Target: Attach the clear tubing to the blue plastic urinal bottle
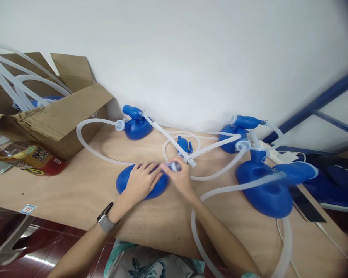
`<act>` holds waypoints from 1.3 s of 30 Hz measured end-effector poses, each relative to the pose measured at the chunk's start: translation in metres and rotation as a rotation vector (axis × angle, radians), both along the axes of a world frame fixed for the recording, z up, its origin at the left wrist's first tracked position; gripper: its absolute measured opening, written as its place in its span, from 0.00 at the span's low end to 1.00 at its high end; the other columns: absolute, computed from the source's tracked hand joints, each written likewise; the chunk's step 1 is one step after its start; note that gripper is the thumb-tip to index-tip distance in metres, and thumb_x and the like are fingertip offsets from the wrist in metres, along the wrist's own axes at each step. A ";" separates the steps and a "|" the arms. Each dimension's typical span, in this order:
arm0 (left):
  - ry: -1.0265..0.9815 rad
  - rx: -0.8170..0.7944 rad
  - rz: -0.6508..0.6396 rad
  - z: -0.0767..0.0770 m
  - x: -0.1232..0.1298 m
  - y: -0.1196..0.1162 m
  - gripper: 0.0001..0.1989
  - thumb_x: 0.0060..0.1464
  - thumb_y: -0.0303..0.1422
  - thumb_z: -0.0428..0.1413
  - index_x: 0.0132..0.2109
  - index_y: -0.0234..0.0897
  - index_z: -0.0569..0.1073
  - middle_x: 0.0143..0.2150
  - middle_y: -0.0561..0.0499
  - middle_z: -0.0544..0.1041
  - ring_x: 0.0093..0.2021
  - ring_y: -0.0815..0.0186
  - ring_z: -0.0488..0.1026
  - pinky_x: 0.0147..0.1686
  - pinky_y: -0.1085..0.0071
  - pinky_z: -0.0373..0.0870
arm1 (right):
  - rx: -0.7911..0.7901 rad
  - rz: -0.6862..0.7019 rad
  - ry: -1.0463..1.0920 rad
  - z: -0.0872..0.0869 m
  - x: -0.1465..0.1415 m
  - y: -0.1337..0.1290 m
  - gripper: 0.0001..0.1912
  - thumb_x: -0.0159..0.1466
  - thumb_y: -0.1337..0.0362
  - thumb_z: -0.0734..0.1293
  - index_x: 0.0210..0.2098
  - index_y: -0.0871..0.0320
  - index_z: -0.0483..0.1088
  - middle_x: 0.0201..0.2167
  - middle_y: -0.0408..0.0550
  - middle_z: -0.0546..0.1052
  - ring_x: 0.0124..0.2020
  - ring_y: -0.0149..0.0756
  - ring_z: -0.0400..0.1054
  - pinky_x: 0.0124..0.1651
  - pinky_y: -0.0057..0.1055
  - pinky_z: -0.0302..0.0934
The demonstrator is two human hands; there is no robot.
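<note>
Left hand point(143, 179) spread over rounded blue plastic bottle point(160, 188); translucent round cap point(176, 166) pinched by right hand point(181, 177).
On the pale wooden surface point(84, 189), the bottle is laid crosswise, its right end nearer the right hand.

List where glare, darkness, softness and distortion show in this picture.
In the head view: white glare streaks the red floor, lower left; the upper right corner falls dark; left hand and right hand look evenly lit; the clear piece between them is hard to make out; the borders seem soft and stretched.
</note>
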State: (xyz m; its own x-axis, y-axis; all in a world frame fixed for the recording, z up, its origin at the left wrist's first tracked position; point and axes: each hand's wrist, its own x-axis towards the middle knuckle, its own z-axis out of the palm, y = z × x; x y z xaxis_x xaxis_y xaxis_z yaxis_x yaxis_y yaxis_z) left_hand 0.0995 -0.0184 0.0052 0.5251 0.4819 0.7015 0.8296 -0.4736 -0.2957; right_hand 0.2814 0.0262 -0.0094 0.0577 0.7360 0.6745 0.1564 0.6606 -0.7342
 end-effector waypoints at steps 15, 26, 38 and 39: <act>0.049 0.006 0.105 0.000 0.008 -0.012 0.20 0.74 0.38 0.51 0.66 0.39 0.76 0.61 0.39 0.77 0.61 0.44 0.72 0.69 0.22 0.36 | -0.019 -0.116 0.002 -0.011 -0.005 -0.003 0.30 0.55 0.49 0.79 0.47 0.60 0.71 0.44 0.49 0.76 0.46 0.37 0.72 0.53 0.33 0.66; 0.001 0.032 -0.068 -0.002 0.000 -0.010 0.17 0.73 0.32 0.53 0.62 0.33 0.76 0.56 0.46 0.81 0.57 0.55 0.76 0.76 0.38 0.41 | 0.067 -0.142 -0.053 -0.017 -0.003 0.000 0.17 0.62 0.56 0.70 0.44 0.60 0.70 0.41 0.49 0.76 0.44 0.35 0.71 0.52 0.32 0.67; -0.124 0.020 -0.128 -0.012 0.003 -0.011 0.11 0.71 0.29 0.53 0.53 0.36 0.79 0.52 0.47 0.83 0.56 0.55 0.78 0.60 0.47 0.59 | 0.048 -0.155 -0.050 -0.015 -0.003 -0.002 0.16 0.62 0.55 0.70 0.43 0.59 0.71 0.41 0.50 0.76 0.44 0.36 0.71 0.51 0.32 0.66; -0.158 0.008 -0.109 -0.013 0.007 -0.012 0.10 0.71 0.28 0.53 0.52 0.36 0.79 0.52 0.47 0.83 0.56 0.55 0.78 0.62 0.45 0.57 | 0.058 -0.168 -0.044 -0.015 -0.004 -0.002 0.16 0.62 0.55 0.70 0.43 0.60 0.71 0.41 0.49 0.76 0.44 0.36 0.71 0.51 0.32 0.66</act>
State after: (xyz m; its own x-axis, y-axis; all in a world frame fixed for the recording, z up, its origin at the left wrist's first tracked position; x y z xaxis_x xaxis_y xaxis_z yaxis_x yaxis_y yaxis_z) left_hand 0.1064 -0.0309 -0.0077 0.4565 0.4225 0.7830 0.8102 -0.5610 -0.1697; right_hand 0.2773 0.0244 -0.0244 0.1456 0.6781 0.7204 0.2995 0.6638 -0.6853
